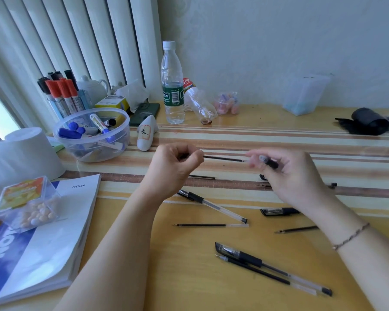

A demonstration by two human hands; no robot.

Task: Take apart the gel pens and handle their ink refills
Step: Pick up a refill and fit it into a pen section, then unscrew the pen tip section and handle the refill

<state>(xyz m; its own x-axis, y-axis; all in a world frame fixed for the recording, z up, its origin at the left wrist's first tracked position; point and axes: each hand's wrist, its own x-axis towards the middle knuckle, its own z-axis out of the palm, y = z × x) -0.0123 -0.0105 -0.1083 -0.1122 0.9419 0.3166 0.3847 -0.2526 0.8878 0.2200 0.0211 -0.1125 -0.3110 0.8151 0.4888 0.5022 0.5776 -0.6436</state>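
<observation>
From my remote feed: a blue-and-white softcover book reads "Office"; a clear round plastic tub holds blue-capped markers. Above the striped yellow table, my left hand pinches a thin black ink refill; my right hand grips a black-gripped gel pen section.

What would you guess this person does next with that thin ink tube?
Probably pull the hands further apart: the left hand pinches the refill, whose far end seems still inside the clear barrel in the right hand.
</observation>
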